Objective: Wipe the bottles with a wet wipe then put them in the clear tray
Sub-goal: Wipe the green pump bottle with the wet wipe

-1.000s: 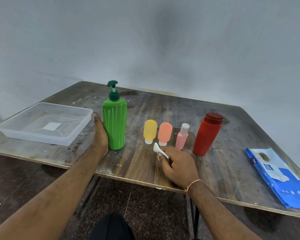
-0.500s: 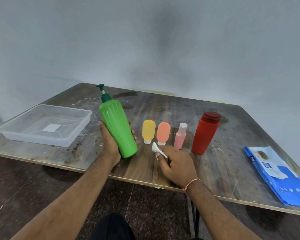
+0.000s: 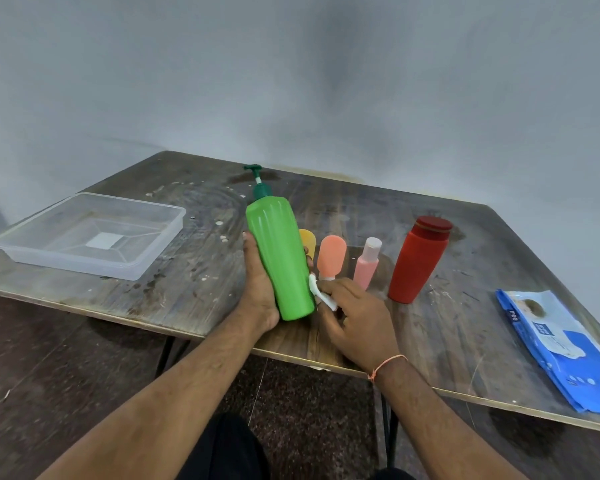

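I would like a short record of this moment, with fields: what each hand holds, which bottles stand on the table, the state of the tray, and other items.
left hand: grips the green pump bottle, lifted and tilted
right hand: pinches a white wet wipe against the lower part of the green bottle
bottles standing on the table: yellow bottle, partly hidden; orange bottle; pink bottle; red bottle
clear tray: holds no bottle
other items: blue wipes pack near the right edge

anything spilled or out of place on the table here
Nothing spilled that I can see. The wooden table is stained and flecked white, and the wet wipes pack overhangs its near edge.
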{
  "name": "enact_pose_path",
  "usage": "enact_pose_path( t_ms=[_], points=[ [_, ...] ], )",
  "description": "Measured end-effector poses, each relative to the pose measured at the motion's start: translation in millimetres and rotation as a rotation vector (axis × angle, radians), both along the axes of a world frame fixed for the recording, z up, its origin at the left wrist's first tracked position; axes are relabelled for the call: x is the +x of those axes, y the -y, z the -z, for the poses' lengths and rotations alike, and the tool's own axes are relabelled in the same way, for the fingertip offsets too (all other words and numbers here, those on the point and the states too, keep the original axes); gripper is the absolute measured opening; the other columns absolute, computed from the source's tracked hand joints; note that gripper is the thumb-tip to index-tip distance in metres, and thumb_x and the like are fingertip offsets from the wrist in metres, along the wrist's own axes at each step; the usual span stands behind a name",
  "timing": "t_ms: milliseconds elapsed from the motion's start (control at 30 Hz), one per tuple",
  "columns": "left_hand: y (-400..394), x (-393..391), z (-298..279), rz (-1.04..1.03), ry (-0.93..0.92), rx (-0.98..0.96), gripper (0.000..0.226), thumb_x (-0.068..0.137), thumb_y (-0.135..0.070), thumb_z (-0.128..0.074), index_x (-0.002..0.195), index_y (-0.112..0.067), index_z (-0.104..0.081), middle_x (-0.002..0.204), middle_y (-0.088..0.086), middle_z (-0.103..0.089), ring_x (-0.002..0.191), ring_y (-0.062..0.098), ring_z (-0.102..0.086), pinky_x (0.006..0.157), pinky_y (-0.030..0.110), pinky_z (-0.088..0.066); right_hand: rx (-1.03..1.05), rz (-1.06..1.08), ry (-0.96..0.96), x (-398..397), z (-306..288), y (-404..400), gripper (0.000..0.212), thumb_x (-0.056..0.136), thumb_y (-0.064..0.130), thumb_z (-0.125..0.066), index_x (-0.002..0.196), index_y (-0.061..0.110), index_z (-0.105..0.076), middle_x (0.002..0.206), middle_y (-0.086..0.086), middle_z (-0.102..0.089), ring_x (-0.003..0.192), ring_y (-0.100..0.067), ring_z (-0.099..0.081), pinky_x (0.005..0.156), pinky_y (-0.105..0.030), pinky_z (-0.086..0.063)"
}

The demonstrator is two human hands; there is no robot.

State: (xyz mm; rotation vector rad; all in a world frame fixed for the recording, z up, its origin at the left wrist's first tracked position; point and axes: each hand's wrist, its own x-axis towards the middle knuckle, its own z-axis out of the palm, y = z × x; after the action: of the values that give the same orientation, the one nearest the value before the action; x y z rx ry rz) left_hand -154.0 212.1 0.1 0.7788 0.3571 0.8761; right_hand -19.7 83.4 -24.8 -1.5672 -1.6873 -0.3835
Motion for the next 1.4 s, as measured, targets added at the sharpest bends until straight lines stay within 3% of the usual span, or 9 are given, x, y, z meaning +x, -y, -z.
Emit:
enact_pose_path(
  t_ms=[100, 267, 400, 600, 867, 1000, 1133, 1300, 1400],
  points=[
    [-3.1, -1.8, 3.9, 0.016, 0.014, -0.018, 0.108, 0.083, -0.099, -0.023, 0.102, -0.007, -0.075, 0.092, 0.02, -0.069, 0.076, 0.032, -0.066, 0.077, 0.04, -0.058, 0.002, -0.03, 0.067, -1.3, 4.5, 1.6, 0.035, 0.1, 0.022, -0.068, 0.135, 0.021, -0.073, 0.123, 0.005, -0.075, 0.101, -0.021, -0.074, 0.078, -0.042, -0.062],
    [-5.5, -2.6, 3.0, 0.088, 0.042, -0.06, 0.108, 0.076, -0.104, -0.029, 0.1, -0.008, -0.072, 0.09, 0.017, -0.065, 0.072, 0.031, -0.063, 0.075, 0.042, -0.055, 0.035, -0.16, 0.144, -7.2, 1.8, 6.7, 0.03, 0.094, 0.017, -0.075, 0.123, 0.021, -0.08, 0.112, 0.005, -0.077, 0.094, -0.018, -0.073, 0.076, -0.036, -0.061],
    [-7.2, -4.5, 3.3, 0.141, 0.072, -0.077, 0.108, 0.074, -0.104, -0.03, 0.102, -0.008, -0.072, 0.091, 0.016, -0.065, 0.072, 0.03, -0.063, 0.075, 0.04, -0.056, 0.093, -0.045, 0.065, -4.7, 1.6, 4.7, 0.028, 0.091, 0.014, -0.076, 0.117, 0.022, -0.082, 0.108, 0.007, -0.079, 0.089, -0.017, -0.074, 0.073, -0.038, -0.061],
    [-7.2, -4.8, 5.1, 0.161, 0.071, -0.068, 0.108, 0.077, -0.103, -0.03, 0.105, -0.007, -0.071, 0.092, 0.018, -0.065, 0.075, 0.031, -0.063, 0.074, 0.04, -0.056, 0.101, 0.01, 0.064, -4.3, 4.9, 1.5, 0.034, 0.095, 0.017, -0.073, 0.128, 0.023, -0.079, 0.122, 0.007, -0.079, 0.099, -0.018, -0.078, 0.08, -0.038, -0.064],
    [-4.9, -2.8, 4.3, 0.117, 0.035, -0.04, 0.109, 0.076, -0.104, -0.027, 0.103, -0.008, -0.071, 0.09, 0.016, -0.066, 0.072, 0.031, -0.063, 0.073, 0.041, -0.056, 0.09, -0.06, 0.119, -8.4, 0.1, 7.3, 0.02, 0.09, 0.019, -0.079, 0.11, 0.023, -0.084, 0.102, 0.008, -0.077, 0.084, -0.016, -0.072, 0.067, -0.037, -0.059],
    [-0.1, -2.2, 6.1, 0.083, -0.011, 0.004, 0.105, 0.086, -0.096, -0.025, 0.111, -0.004, -0.069, 0.095, 0.02, -0.067, 0.078, 0.031, -0.065, 0.074, 0.039, -0.059, 0.102, 0.054, 0.147, -7.2, 0.9, 2.9, 0.029, 0.096, 0.019, -0.074, 0.124, 0.025, -0.08, 0.11, 0.005, -0.076, 0.088, -0.022, -0.073, 0.069, -0.041, -0.06],
    [5.8, -3.8, 3.4, 0.083, -0.061, 0.039, 0.098, 0.092, -0.089, -0.02, 0.097, -0.006, -0.073, 0.087, 0.017, -0.07, 0.074, 0.029, -0.067, 0.071, 0.037, -0.056, 0.065, -0.043, 0.235, -13.3, -4.2, 7.3, 0.039, 0.096, 0.022, -0.071, 0.134, 0.025, -0.075, 0.111, 0.002, -0.072, 0.09, -0.022, -0.067, 0.069, -0.038, -0.057],
    [6.8, -2.0, 3.7, 0.071, -0.087, 0.05, 0.098, 0.089, -0.091, -0.024, 0.089, -0.007, -0.074, 0.081, 0.016, -0.069, 0.068, 0.03, -0.064, 0.069, 0.038, -0.053, 0.086, -0.118, 0.272, -18.6, -2.4, 6.1, 0.025, 0.089, 0.021, -0.075, 0.112, 0.026, -0.084, 0.096, 0.001, -0.069, 0.081, -0.024, -0.063, 0.066, -0.035, -0.053],
    [6.2, -0.4, 7.6, 0.032, -0.099, 0.06, 0.097, 0.089, -0.092, -0.025, 0.097, -0.007, -0.071, 0.084, 0.014, -0.068, 0.069, 0.028, -0.064, 0.069, 0.038, -0.054, 0.145, 0.0, 0.247, -16.8, -2.3, 5.4, 0.024, 0.095, 0.021, -0.074, 0.117, 0.025, -0.083, 0.097, 0.002, -0.071, 0.081, -0.023, -0.063, 0.065, -0.037, -0.053]
  ],
)
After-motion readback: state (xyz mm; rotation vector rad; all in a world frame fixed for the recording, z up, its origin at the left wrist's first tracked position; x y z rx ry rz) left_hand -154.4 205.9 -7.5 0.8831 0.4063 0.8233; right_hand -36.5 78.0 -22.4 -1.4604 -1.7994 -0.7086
